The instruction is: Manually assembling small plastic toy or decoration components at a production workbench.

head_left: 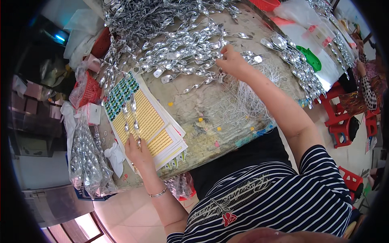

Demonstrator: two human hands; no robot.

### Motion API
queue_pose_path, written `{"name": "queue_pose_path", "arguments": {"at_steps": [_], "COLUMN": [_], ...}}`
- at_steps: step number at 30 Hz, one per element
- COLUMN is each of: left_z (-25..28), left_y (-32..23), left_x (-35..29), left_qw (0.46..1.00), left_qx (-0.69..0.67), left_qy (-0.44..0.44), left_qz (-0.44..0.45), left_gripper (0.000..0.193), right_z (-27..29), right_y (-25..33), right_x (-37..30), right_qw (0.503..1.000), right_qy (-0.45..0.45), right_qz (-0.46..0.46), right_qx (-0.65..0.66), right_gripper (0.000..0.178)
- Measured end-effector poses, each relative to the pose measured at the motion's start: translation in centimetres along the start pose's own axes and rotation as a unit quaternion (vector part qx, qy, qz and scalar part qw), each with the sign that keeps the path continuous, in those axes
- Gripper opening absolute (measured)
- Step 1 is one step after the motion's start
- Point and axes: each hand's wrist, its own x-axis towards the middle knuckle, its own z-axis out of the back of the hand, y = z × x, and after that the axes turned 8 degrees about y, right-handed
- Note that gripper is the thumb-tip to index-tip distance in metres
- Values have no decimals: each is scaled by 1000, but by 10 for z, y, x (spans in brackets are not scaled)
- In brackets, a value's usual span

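Note:
My left hand point(139, 154) is closed on the lower ends of a pair of twisted silver strips point(135, 117), which lie up over a stack of sticker sheets point(148, 106) with green-blue and yellow sections. Farther right, my right hand point(234, 62) reaches over a spread of shiny twisted strips point(190, 48), several with flat white or silver end tabs. Its fingers are curled together among the strip ends; what is between the fingertips I cannot make out. A loose tangle of thin white string point(257, 95) lies beneath my right wrist and forearm.
A dense heap of silver strips point(152, 18) covers the table's far side. More strips point(298, 67) lie at right beside a green plastic piece point(309, 58). Bagged strips point(87, 156) and a red basket point(90, 91) stand at left. Another person point(366, 81) sits at far right near red stools point(340, 131).

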Motion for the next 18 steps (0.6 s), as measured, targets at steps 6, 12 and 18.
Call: {"name": "queue_pose_path", "arguments": {"at_steps": [6, 12, 18], "left_z": [8, -8, 11], "left_y": [-74, -148, -154], "left_x": [-14, -13, -17], "left_qw": [947, 797, 795], "left_qx": [-318, -601, -600], "left_qy": [5, 61, 80], "left_qz": [42, -18, 27], "left_gripper": [43, 50, 36], "right_z": [-5, -52, -49], "right_y": [53, 53, 38], "right_x": [-94, -185, -201], "right_qw": [970, 940, 915], "right_qy": [123, 247, 358], "right_qz": [125, 215, 176], "right_qx": [168, 95, 64], "right_gripper": [40, 36, 35]}}
